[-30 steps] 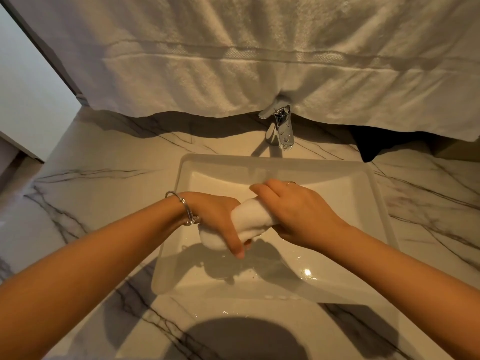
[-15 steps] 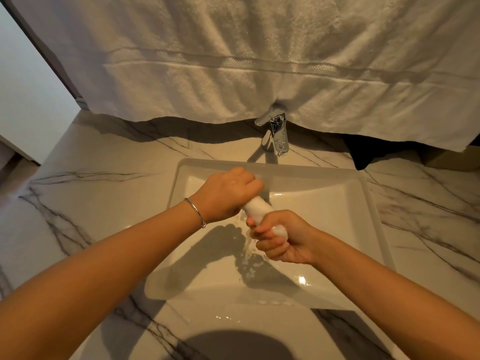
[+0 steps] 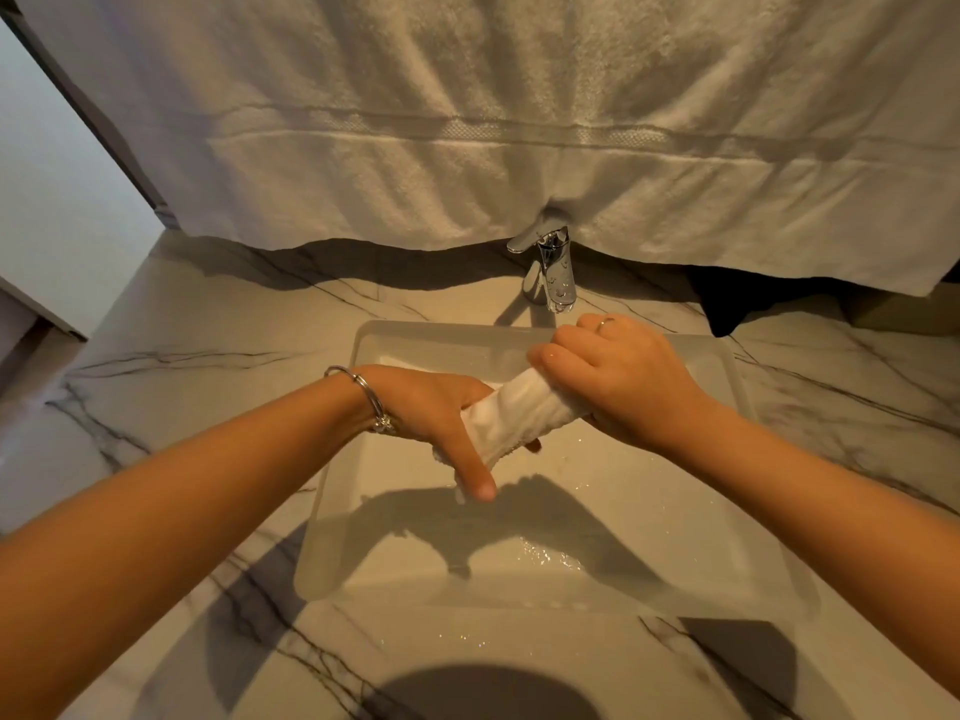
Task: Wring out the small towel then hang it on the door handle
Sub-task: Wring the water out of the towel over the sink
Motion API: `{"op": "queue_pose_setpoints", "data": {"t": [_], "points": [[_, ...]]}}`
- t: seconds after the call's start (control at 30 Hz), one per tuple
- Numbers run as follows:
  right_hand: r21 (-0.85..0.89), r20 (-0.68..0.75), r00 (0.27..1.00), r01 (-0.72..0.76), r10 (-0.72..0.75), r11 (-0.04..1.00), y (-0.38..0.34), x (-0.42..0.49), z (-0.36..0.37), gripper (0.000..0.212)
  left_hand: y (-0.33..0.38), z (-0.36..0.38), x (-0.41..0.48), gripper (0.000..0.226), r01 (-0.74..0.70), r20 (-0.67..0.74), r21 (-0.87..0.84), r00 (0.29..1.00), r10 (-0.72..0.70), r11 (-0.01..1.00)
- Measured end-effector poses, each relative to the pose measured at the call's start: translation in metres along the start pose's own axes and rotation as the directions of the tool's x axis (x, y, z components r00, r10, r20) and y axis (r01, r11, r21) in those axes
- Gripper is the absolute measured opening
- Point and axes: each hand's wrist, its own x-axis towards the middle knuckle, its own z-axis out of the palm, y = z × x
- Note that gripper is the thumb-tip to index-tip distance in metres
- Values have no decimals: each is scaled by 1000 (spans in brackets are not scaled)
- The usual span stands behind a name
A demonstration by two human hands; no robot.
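Here, over the white rectangular ceramic sink [image 3: 763,579], my left hand [image 3: 436,413] and right hand [image 3: 618,379] each grip an end of the small white rolled terry towel [image 3: 511,415], soft, soggy, probably slippery.

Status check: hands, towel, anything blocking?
Left hand and right hand both clamped on the small towel, twisted into a roll over the sink. Not yet hung; door handle not in view. Nothing in the way.
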Motion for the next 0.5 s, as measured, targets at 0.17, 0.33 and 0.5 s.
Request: {"op": "queue_pose_setpoints", "data": {"t": [0.17,0.33,0.5], "points": [[-34,96,995,-30,34,999,1,0,0,24,-7,20,9,47,12,-171,-222,984,-51,975],[133,559,619,-724,552,677,-25,-5,24,20,-4,5,15,31,263,-520,621,843,137,738],[427,854,362,-898,372,-106,-35,1,34,18,-10,-1,22,30,369,-579,762,757,303,533]]}}
